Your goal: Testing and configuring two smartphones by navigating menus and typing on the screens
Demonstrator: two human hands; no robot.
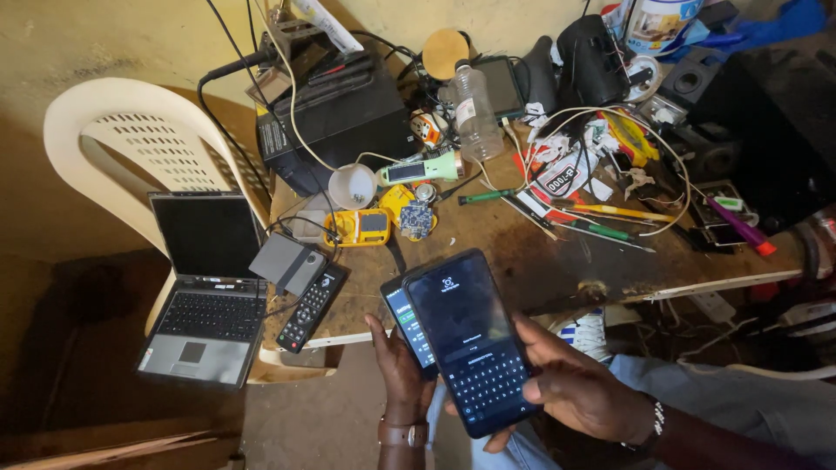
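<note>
Currently, I see my right hand (579, 387) clasping the large black glass-faced smartphone (472, 341) by its right edge | my left hand (399, 370) wrapped round the smaller dark phone (409, 324) at its nine o'clock | both look slick, rigid, fragile: I'd grip the side edges | wooden workbench (557, 261) at twelve o'clock.

Just one view on my end, the head cam, sitting above the hands and tilted steeply down and forward. Both hands and the two phones sit close in at the bottom middle, the cluttered wooden table (540, 261) fills the middle and upper right a bit further off, and the white plastic chair (113, 139) with a laptop (205, 287) is off left. No second view to overlap with.
</note>
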